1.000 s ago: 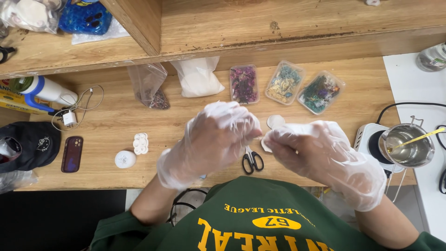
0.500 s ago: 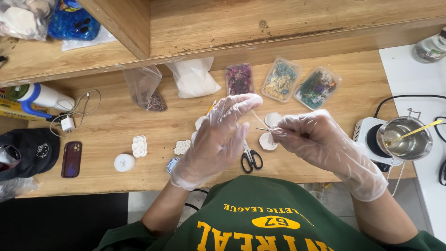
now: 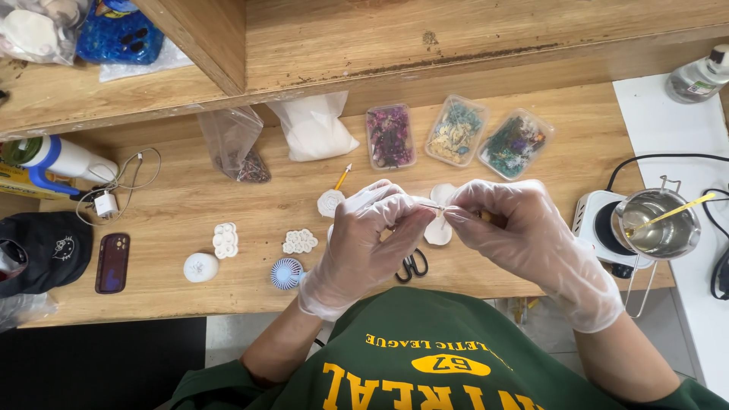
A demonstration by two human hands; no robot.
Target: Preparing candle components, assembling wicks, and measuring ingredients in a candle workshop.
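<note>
While half a second ago the hands sat apart, left hand [image 3: 364, 243] and right hand [image 3: 524, 235] now meet, each grip pinching one thin wick [image 3: 434, 206] above the table [image 3: 250, 197].

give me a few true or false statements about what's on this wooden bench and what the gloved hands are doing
1. Both hands wear thin clear gloves. True: the left hand and right hand are both gloved.
2. The two hands pinch a thin wick between their fingertips. True.
3. The scissors are held in the right hand. False: they lie on the bench, partly under the left hand.
4. Three clear tubs of dried flowers sit at the back. True.
5. The metal pot stands on the floor. False: it sits on a small white hotplate at the right.
6. The phone lies beside the pot. False: it lies far left, near a dark cap.
</note>
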